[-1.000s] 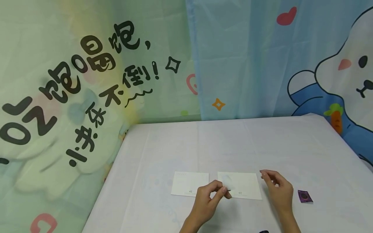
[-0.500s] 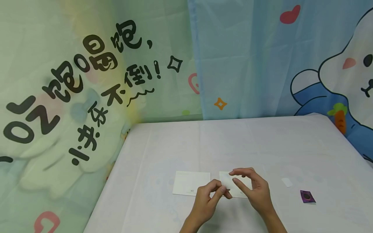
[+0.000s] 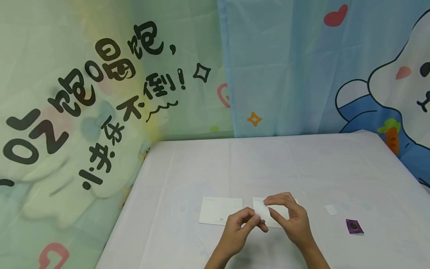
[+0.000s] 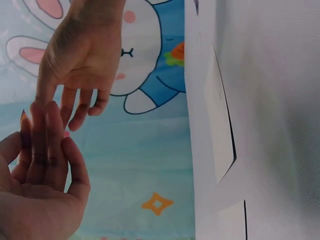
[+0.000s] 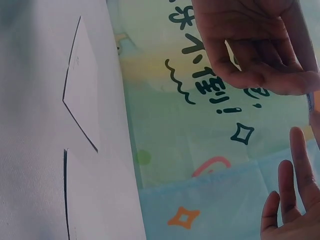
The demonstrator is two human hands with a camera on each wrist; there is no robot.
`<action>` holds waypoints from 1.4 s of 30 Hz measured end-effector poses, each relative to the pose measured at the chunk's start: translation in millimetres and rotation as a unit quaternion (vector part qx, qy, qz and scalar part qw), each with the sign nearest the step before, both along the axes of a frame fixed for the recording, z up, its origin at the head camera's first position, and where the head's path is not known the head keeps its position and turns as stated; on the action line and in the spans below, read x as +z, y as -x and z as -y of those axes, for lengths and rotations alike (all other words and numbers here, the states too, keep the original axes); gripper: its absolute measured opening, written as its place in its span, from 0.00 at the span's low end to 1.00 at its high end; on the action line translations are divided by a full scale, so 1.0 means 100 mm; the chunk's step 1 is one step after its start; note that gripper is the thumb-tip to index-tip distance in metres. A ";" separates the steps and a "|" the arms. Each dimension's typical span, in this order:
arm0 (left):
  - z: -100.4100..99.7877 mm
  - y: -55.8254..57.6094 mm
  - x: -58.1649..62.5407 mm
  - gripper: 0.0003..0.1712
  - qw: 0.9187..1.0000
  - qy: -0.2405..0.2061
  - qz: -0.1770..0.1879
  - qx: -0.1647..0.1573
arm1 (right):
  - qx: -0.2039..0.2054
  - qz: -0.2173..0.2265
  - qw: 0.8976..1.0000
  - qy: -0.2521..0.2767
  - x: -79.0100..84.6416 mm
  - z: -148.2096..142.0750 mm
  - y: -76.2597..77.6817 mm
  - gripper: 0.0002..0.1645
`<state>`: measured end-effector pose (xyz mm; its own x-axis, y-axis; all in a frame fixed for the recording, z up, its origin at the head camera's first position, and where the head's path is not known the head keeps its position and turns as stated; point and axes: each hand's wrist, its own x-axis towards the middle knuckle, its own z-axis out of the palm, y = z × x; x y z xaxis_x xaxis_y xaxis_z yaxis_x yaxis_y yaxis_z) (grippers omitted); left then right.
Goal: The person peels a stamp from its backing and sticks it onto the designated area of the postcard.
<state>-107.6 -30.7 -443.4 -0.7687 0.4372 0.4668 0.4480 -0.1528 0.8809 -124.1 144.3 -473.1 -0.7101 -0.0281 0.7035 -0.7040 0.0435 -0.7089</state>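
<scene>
In the head view, my left hand (image 3: 240, 229) pinches a small thin flat piece (image 3: 262, 220) between thumb and fingers, seen nearly edge-on. A bit of it, an orange tip (image 4: 23, 117), shows in the left wrist view; its kind is unclear. Facing it, my right hand (image 3: 295, 218) holds index finger and thumb apart close to the left fingertips; whether they touch the piece is unclear. Both hands are raised above the table. Behind them lies a white card (image 3: 279, 220), partly covered by the hands. To its left lies another white card (image 3: 220, 210).
A small purple square (image 3: 354, 226) with a dark round centre lies to the right on the white-covered table (image 3: 201, 168). Near it is a small white scrap (image 3: 330, 210). Printed curtains (image 3: 188, 112) hang behind and to the left.
My right hand has come left from beside the right card to the left fingertips. The small white scrap shows where that hand was. The left hand keeps its pinch, nearly still.
</scene>
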 end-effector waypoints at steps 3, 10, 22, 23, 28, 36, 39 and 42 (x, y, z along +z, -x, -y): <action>0.01 0.00 0.00 0.10 1.000 -0.004 0.019 -0.011 | 0.000 -0.007 1.000 0.001 0.01 0.00 0.00 0.22; 0.01 -0.02 0.02 0.10 0.997 0.013 0.073 -0.002 | 0.000 -0.018 1.000 -0.002 0.00 0.00 0.01 0.22; 0.01 0.00 0.07 0.07 0.993 0.040 -0.057 0.091 | -0.014 0.005 1.000 -0.025 -0.03 -0.01 0.00 0.21; 0.01 0.00 0.08 0.07 0.991 0.046 -0.068 0.102 | -0.014 0.007 1.000 -0.027 -0.03 -0.01 -0.01 0.21; 0.02 0.10 -0.07 0.07 0.970 0.080 -0.154 0.172 | -0.013 0.012 0.999 -0.034 -0.04 0.00 -0.02 0.21; 0.07 0.24 -0.16 0.10 0.876 0.133 -0.332 0.324 | 0.023 0.012 0.999 -0.026 -0.09 0.01 -0.02 0.23; 0.09 0.29 -0.12 0.10 0.842 0.136 -0.391 0.345 | 0.035 0.016 0.999 -0.022 -0.09 0.00 -0.03 0.23; 0.12 0.33 -0.10 0.09 0.833 0.132 -0.409 0.348 | 0.050 0.021 0.998 -0.016 -0.07 0.00 -0.04 0.22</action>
<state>-140.1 -42.2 -453.1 -0.3514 0.1893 0.9169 0.8137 0.5461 0.1991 -120.2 144.0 -480.3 -0.7322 -0.1217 0.6702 -0.6750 -0.0020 -0.7378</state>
